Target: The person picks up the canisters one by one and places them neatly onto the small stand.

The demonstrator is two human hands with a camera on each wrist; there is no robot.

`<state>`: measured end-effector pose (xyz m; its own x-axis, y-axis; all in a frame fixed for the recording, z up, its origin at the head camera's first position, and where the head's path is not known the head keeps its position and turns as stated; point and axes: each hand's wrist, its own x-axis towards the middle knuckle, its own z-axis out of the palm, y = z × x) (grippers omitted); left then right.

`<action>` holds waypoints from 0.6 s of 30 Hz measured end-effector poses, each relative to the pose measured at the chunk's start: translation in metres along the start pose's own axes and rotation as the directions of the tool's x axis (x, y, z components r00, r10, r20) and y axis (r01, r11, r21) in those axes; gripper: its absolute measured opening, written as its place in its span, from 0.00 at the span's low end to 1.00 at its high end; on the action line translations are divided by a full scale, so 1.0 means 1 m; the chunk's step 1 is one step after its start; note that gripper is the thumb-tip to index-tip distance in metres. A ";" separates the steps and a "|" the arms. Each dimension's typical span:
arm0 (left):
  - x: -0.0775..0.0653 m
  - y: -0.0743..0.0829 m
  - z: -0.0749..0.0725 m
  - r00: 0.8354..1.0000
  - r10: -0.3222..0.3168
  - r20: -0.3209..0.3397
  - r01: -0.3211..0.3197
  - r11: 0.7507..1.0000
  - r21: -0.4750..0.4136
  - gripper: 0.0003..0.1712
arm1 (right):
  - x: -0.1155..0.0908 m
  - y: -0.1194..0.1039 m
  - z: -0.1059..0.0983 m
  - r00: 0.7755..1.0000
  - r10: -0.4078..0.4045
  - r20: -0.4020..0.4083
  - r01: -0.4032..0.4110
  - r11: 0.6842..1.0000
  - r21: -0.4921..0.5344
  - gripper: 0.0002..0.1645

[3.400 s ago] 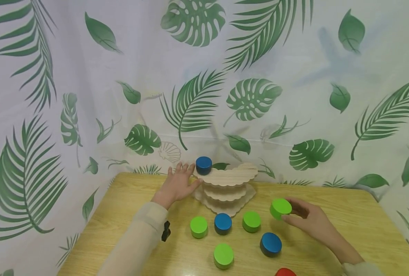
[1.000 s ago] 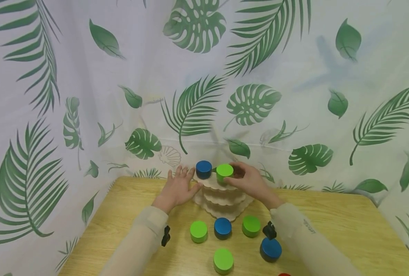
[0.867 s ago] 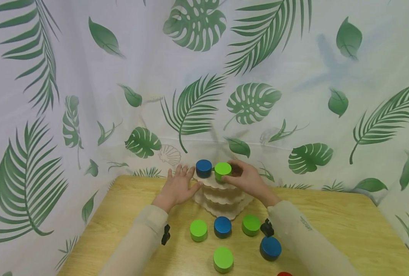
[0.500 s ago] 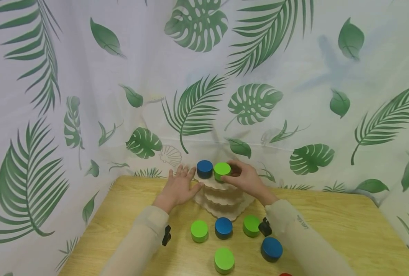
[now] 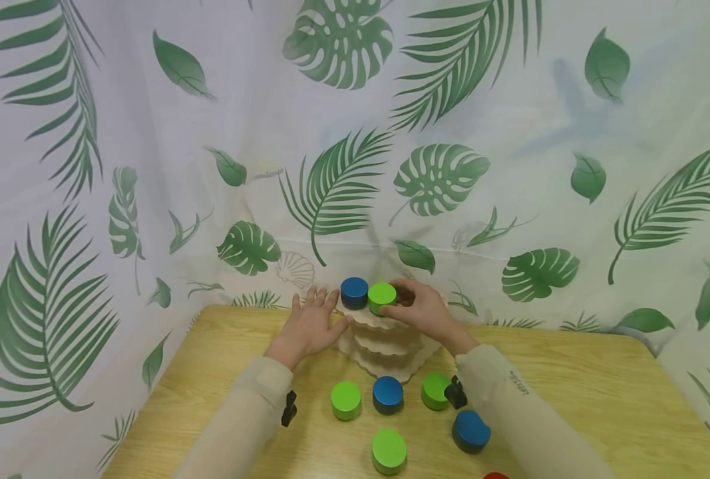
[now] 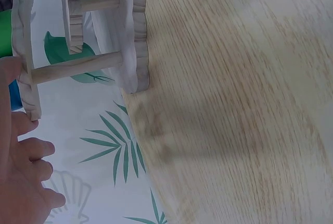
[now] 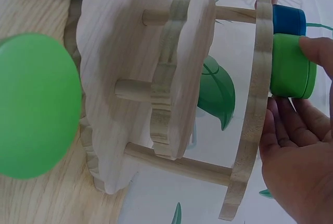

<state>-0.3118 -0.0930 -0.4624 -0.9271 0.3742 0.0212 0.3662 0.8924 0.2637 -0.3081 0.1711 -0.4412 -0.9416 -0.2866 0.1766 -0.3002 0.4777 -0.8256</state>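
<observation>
One bare right hand (image 5: 423,309) pinches a short, bright green cylinder (image 5: 381,297) between thumb and fingers, and I see the piece upright on the top tier of a pale wooden stand (image 5: 387,344). From the right wrist I make out a seam just below its flat top, like a lid line; whatever it may contain is hidden from me. The left hand (image 5: 311,327) lies with its fingers spread wide, thumb and a fingertip touching the left end of that tier.

Just beside the pinched piece, on the same tier, stands a short, glossy blue cylinder (image 5: 354,293); whether the two touch I cannot tell. The stand itself has three scalloped tiers, one above another, joined by round wooden dowels.

Nearer my camera, five more cylinders sit on a yellowish wood-grain table (image 5: 570,392). I count a row of three before the stand: a green left-hand cylinder (image 5: 345,400), a blue middle cylinder (image 5: 387,395) and a green right-hand cylinder (image 5: 434,391), the last partly behind a small black fitting (image 5: 455,392) at the right cuff. Closer in are a green front cylinder (image 5: 388,451) and a blue front cylinder (image 5: 471,431). A sliver of a red object (image 5: 496,476) shows at the bottom edge. Behind everything hangs a white cloth (image 5: 259,120) printed with green leaves.
</observation>
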 end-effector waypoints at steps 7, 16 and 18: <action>-0.002 0.001 -0.001 1.000 0.001 0.002 -0.001 1.000 -0.001 0.47 | -0.001 0.002 0.002 1.000 -0.017 0.009 0.017 0.999 0.027 0.32; -0.002 0.002 -0.001 1.000 0.003 0.003 -0.003 1.000 -0.013 0.46 | 0.001 0.003 0.001 1.000 -0.012 0.002 0.012 0.999 -0.029 0.32; -0.001 0.002 0.000 1.000 0.001 0.010 -0.001 1.000 -0.006 0.47 | 0.001 0.003 0.000 1.000 -0.010 0.008 0.010 1.000 -0.027 0.33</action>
<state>-0.3100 -0.0922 -0.4616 -0.9259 0.3775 0.0123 0.3666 0.8905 0.2694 -0.3097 0.1726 -0.4435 -0.9374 -0.2980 0.1804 -0.3138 0.4973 -0.8089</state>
